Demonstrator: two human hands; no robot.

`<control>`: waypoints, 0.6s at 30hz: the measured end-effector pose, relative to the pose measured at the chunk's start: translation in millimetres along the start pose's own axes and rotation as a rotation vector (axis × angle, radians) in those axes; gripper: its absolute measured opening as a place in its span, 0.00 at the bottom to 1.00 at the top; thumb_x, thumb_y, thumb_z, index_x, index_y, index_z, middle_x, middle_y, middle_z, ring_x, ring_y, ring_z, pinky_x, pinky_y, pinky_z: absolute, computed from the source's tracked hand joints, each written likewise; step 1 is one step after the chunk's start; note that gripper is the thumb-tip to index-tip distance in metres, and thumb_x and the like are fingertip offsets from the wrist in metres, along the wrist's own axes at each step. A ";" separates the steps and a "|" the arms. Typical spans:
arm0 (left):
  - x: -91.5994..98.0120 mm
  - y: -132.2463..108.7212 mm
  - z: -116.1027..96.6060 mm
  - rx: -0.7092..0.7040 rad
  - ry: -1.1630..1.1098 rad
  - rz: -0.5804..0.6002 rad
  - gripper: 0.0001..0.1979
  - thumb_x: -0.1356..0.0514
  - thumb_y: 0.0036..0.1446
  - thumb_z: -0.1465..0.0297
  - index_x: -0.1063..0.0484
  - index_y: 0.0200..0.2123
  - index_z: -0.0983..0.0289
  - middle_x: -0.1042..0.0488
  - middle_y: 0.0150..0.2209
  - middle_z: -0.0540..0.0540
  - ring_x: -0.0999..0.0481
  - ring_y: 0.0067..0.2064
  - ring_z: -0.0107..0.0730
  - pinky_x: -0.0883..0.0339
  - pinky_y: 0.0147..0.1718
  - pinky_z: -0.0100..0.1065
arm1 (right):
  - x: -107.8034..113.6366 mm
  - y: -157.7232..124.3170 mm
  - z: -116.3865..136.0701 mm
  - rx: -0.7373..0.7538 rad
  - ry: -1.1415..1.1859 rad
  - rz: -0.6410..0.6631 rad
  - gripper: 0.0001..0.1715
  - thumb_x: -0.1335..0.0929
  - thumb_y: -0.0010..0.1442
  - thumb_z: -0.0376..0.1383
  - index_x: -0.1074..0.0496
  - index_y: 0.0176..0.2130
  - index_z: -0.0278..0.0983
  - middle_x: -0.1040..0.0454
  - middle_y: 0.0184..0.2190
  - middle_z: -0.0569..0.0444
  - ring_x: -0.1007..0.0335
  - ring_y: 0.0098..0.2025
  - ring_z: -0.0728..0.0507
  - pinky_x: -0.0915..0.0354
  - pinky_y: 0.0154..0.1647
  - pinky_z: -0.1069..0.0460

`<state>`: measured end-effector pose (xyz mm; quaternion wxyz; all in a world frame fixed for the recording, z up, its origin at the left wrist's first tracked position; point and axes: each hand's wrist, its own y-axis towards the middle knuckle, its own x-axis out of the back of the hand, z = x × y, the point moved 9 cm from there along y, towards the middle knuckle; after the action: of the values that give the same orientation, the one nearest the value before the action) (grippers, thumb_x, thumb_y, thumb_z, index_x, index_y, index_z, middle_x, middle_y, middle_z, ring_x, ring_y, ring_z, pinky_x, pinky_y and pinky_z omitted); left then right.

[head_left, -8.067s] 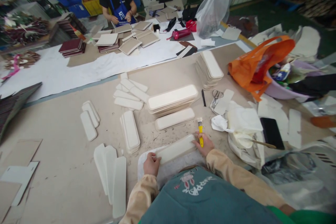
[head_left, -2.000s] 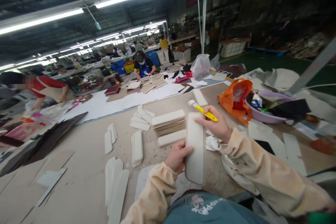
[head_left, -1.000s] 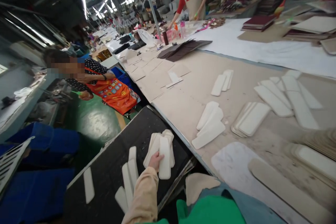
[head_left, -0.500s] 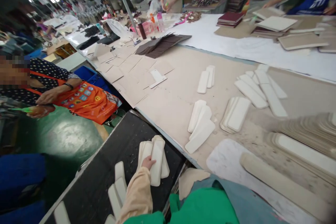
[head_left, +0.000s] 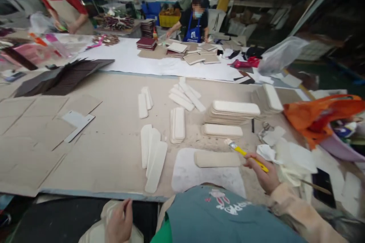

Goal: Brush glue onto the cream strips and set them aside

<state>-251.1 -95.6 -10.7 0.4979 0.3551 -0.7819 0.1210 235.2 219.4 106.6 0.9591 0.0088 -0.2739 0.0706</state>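
My right hand is closed round the yellow handle of a paintbrush, its pale bristles pointing left. Just left of it, a long beige rounded strip lies on a white sheet. My left hand is low in view, fingers curled together, over pale rounded pieces on a black surface. Whether it holds one of them is hidden. Stacks of rounded strips stand beyond the brush, and a smaller stack lies to their left.
Fanned white pieces lie left of the sheet. Brown sheets are piled at the far left. Scissors, paper scraps, a phone and an orange bag crowd the right. A co-worker in a blue apron sits across the table.
The view has swung right, bringing my right hand and the paintbrush into sight. My left hand, earlier on top of the pale pieces, now shows at the lower edge with fingers curled.
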 end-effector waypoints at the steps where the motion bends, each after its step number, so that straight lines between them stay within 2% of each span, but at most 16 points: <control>1: -9.1 10.1 -36.0 -0.093 -0.071 -0.012 0.11 0.48 0.54 0.58 0.31 0.34 0.56 0.25 0.33 0.51 0.25 0.36 0.38 0.28 0.37 0.43 | -3.0 -4.8 -7.8 -0.039 0.042 0.008 0.17 0.37 0.56 0.48 0.31 0.36 0.37 0.28 0.28 0.54 0.29 0.28 0.45 0.34 0.29 0.53; 3: -39.2 25.6 -111.6 -0.291 -0.190 0.063 0.11 0.46 0.54 0.61 0.31 0.37 0.60 0.26 0.36 0.54 0.26 0.41 0.37 0.30 0.41 0.42 | -12.7 -13.4 -22.9 -0.117 0.095 0.044 0.18 0.37 0.56 0.48 0.31 0.35 0.37 0.30 0.24 0.55 0.30 0.27 0.45 0.35 0.27 0.54; 5: -77.1 35.0 -175.7 -0.414 -0.239 0.178 0.17 0.45 0.54 0.61 0.34 0.45 0.63 0.29 0.44 0.59 0.30 0.47 0.38 0.32 0.46 0.43 | -25.4 -18.9 -36.5 -0.179 0.145 0.095 0.18 0.38 0.57 0.48 0.31 0.36 0.36 0.32 0.22 0.56 0.31 0.26 0.45 0.36 0.27 0.53; 7: -118.0 36.6 -226.2 -0.515 -0.252 0.320 0.28 0.42 0.51 0.59 0.41 0.53 0.65 0.35 0.52 0.64 0.35 0.54 0.42 0.36 0.51 0.46 | -39.0 -20.8 -47.2 -0.209 0.204 0.159 0.19 0.38 0.58 0.48 0.32 0.40 0.36 0.32 0.22 0.57 0.32 0.27 0.46 0.36 0.29 0.52; 9: -154.8 31.8 -262.5 -0.610 -0.258 0.457 0.37 0.39 0.47 0.57 0.47 0.57 0.66 0.41 0.56 0.66 0.41 0.58 0.46 0.40 0.54 0.50 | -49.3 -20.5 -55.9 -0.224 0.271 0.215 0.21 0.39 0.59 0.47 0.33 0.44 0.35 0.30 0.25 0.55 0.32 0.28 0.46 0.35 0.32 0.51; 11: -184.8 23.7 -286.1 -0.698 -0.251 0.580 0.43 0.37 0.43 0.55 0.50 0.59 0.65 0.45 0.59 0.66 0.46 0.60 0.50 0.44 0.55 0.53 | -53.2 -20.4 -63.8 -0.237 0.331 0.251 0.23 0.39 0.59 0.47 0.34 0.47 0.35 0.28 0.29 0.53 0.32 0.30 0.45 0.35 0.35 0.50; 13: -206.3 16.4 -299.9 -0.772 -0.229 0.663 0.43 0.37 0.42 0.55 0.48 0.59 0.64 0.46 0.60 0.66 0.49 0.61 0.53 0.46 0.56 0.56 | -49.9 -22.0 -72.2 -0.263 0.361 0.256 0.23 0.39 0.59 0.47 0.34 0.47 0.35 0.28 0.32 0.51 0.32 0.32 0.45 0.35 0.37 0.50; 16: -223.3 12.8 -308.2 -0.840 -0.199 0.684 0.34 0.40 0.48 0.57 0.42 0.56 0.63 0.44 0.59 0.64 0.49 0.61 0.52 0.48 0.56 0.57 | -37.3 -27.9 -84.4 -0.313 0.356 0.224 0.22 0.38 0.58 0.47 0.33 0.46 0.35 0.27 0.31 0.52 0.32 0.32 0.46 0.35 0.37 0.51; 18: -227.3 14.8 -308.2 -0.847 -0.207 0.659 0.31 0.42 0.51 0.59 0.43 0.56 0.64 0.43 0.59 0.63 0.48 0.61 0.49 0.48 0.57 0.55 | -30.1 -32.5 -92.2 -0.360 0.332 0.193 0.21 0.37 0.58 0.47 0.32 0.44 0.35 0.27 0.30 0.53 0.32 0.30 0.47 0.35 0.36 0.52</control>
<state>9.6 181.2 -58.4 0.4534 -0.1301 -0.8771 -0.0905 262.8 188.4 13.1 0.9658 -0.2000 -0.1203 0.1125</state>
